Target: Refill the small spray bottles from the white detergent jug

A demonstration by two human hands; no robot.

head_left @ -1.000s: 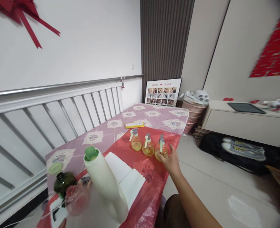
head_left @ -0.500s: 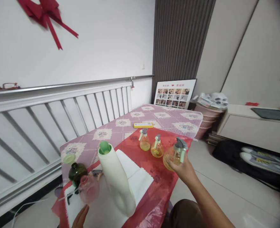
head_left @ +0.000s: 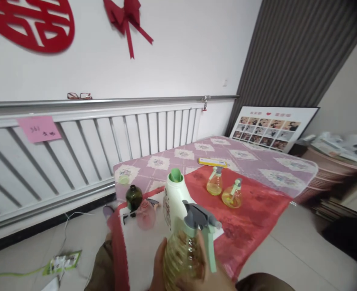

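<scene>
A large clear ribbed spray bottle (head_left: pixel 181 254) with a grey and green trigger head stands close in front of me, yellowish liquid showing through it. My left hand (head_left: pixel 157 266) is closed against its left side. Around its right side and front wraps my right hand (head_left: pixel 210 279), partly cut off by the frame. Just behind is a white jug (head_left: pixel 175 202) with a green opening. To the left are a pink bottle (head_left: pixel 146 216) and a dark green bottle (head_left: pixel 134 197), both without spray heads. Two smaller spray bottles, one (head_left: pixel 214 184) and another (head_left: pixel 232 197), hold yellow liquid.
A red cloth (head_left: pixel 257 210) and a white cloth (head_left: pixel 132 250) cover part of the purple patterned table (head_left: pixel 245 143). A yellow box (head_left: pixel 212 162) and green cap (head_left: pixel 123 180) lie farther back. A white radiator (head_left: pixel 99 141) runs behind the table.
My right hand has brought the large spray bottle from the right side of the red cloth to in front of me. My left hand has left the pink bottle's side and taken hold too.
</scene>
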